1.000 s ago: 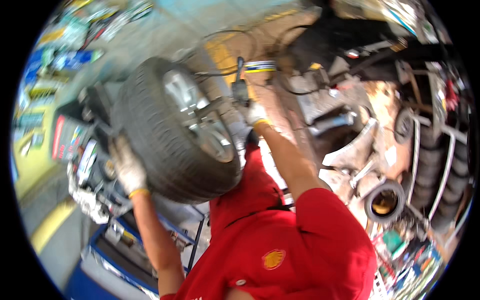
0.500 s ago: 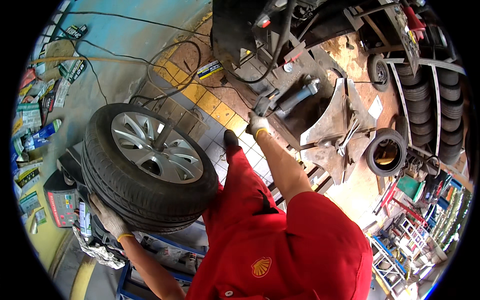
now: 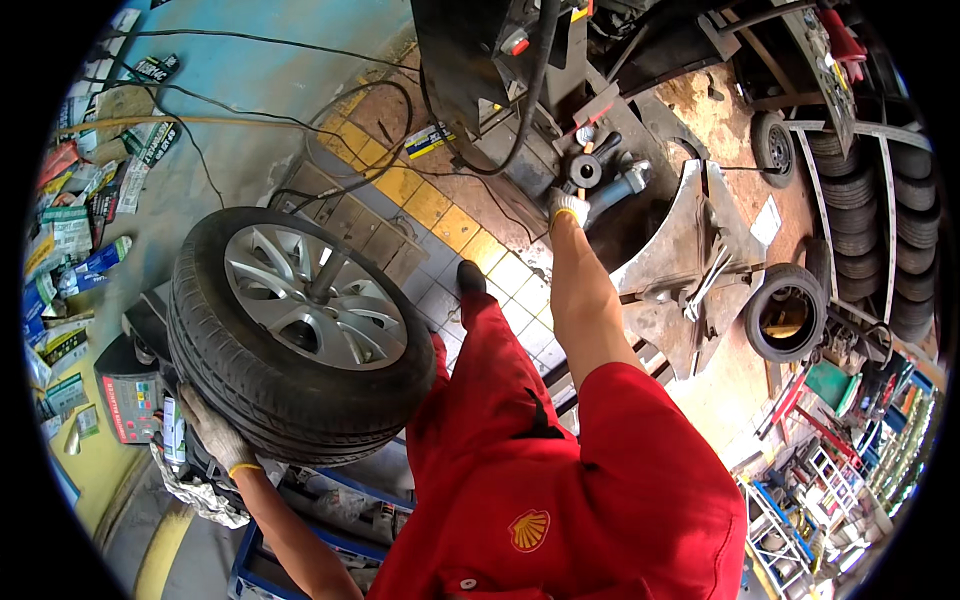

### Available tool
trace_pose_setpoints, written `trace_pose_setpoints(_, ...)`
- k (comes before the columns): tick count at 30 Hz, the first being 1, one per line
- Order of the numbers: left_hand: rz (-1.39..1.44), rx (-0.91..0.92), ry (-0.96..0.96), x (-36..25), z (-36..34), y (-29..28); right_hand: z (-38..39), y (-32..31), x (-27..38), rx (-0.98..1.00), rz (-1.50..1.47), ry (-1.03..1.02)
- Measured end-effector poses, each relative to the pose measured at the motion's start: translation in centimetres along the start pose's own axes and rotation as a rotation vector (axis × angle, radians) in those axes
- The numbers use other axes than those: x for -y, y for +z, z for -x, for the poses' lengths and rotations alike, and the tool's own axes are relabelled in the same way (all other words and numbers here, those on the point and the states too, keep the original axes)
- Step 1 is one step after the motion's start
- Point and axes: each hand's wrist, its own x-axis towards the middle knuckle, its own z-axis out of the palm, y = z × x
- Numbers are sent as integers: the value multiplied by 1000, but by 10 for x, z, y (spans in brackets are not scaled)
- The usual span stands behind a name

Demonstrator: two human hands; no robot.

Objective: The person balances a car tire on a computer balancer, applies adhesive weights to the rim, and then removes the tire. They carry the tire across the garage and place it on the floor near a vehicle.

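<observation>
At left, a car wheel with a black tyre and silver spoked rim sits with a threaded shaft sticking out of its hub. My left hand, in a pale knit glove, lies flat along the tyre's lower left tread, fingers stretched out. My right arm reaches forward over the tyre machine. In its glove, my right hand is closed on a black ring-shaped hub nut with handles, its round hole facing up. A blue-grey cylinder lies just right of that hand.
A metal turntable with clamps is right of my arm. Beyond it are a loose tyre and racks of stacked tyres. Hoses and cables trail over the floor. A red control panel stands behind the wheel.
My right hand has moved forward and right with the hub nut, from above the tiled floor to over the machine. My left hand stays on the tyre.
</observation>
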Motion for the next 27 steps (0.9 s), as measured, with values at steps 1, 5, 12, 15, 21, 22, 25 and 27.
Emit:
trace_pose_setpoints(1, -6, -11, 25, 10, 2, 1, 13, -16, 11, 53, -47, 99)
trace_pose_setpoints(5, 384, 10, -295, -35, 3, -8, 32, -13, -16, -82, 77, -43)
trace_pose_setpoints(12, 1306, 230, -547, -15, -5, -15, 198, -19, -37, 807, 144, -524)
trace_pose_setpoints(15, 1544, 368, -652, -6, 12, 4, 300, -45, -81, 1215, 9, -809)
trace_pose_setpoints(21, 1667, 298, -585, -58, 29, 15, 404, -159, -80, 1380, 83, -1120)
trace_pose_setpoints(22, 1527, 222, -615, -95, 37, 2, 385, -154, -74, 1439, 17, -1019)
trace_pose_setpoints(25, 1495, 332, -546, -108, 37, -5, 377, -156, -70, 1542, 31, -865)
trace_pose_setpoints(27, 1521, 290, -517, -93, 36, -3, 380, -160, -67, 1598, 138, -811)
